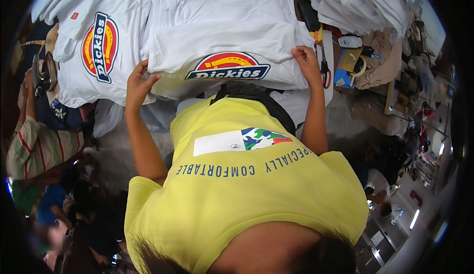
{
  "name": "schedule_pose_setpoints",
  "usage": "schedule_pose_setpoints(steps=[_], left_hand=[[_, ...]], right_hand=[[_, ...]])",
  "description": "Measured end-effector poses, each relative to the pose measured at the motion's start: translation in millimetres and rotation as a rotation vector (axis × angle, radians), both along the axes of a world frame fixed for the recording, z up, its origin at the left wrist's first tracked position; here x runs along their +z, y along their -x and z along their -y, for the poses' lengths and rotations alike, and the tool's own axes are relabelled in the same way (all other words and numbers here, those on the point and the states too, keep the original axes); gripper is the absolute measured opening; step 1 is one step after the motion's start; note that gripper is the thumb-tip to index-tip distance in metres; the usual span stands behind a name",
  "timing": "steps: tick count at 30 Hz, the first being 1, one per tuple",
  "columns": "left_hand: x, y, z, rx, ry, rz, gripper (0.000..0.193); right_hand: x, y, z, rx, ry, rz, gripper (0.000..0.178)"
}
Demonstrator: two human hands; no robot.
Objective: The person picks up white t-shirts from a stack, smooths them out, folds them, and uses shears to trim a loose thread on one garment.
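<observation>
A white T-shirt (170, 51) with a red, yellow and navy printed emblem lies folded on the pile in front of me. Its near part is folded over, so a band of plain fabric lies above the emblem. At the left edge of the fold, my left hand (138, 86) grips the cloth, its thumb over the front and its fingers at the border. My right hand (308, 65) pinches the right edge between thumb and fingers. Another white T-shirt (71, 79) with the same emblem, turned sideways, lies left of my left hand.
Stacked white shirts (360, 2) fill the far right. Red-handled scissors (325, 71) lie right of my right hand, near a tape roll (359, 71) and brown cloth (387, 56). A person in a striped shirt (42, 148) works at the left.
</observation>
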State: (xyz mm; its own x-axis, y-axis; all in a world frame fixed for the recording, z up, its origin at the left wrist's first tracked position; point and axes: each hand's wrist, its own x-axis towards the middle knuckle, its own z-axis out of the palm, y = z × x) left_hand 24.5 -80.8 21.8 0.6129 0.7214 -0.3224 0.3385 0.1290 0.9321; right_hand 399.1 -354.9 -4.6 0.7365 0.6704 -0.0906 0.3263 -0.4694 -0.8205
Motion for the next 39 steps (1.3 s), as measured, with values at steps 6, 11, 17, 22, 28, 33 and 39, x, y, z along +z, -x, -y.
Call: schedule_pose_setpoints(steps=[6,11,17,22,28,33,39], left_hand=[[-3,0,-2,-0.021,-0.030,-0.018,0.038],[4,-10,-8,-0.119,-0.185,-0.158,0.040],[1,-25,-23,-0.352,-0.921,-0.299,0.035],[30,-26,-27,-0.072,0.251,0.387,0.029],[14,-25,-8,-0.510,0.544,0.053,0.053],[38,8,-12,-0.210,0.624,1.043,0.072],[42,2,3,-0.431,0.449,0.668,0.072]], right_hand=[[1,-5,-1,0.109,0.117,0.077,0.041],[11,-13,-2,0.199,0.184,0.020,0.043],[29,-13,-10,0.333,0.091,0.173,0.041],[60,-14,8,0.082,-0.774,-0.979,0.029],[46,3,11,0.550,0.249,-0.932,0.045],[51,8,50,0.564,-0.918,-1.177,0.063],[73,42,15,0.689,-0.187,-1.134,0.053]])
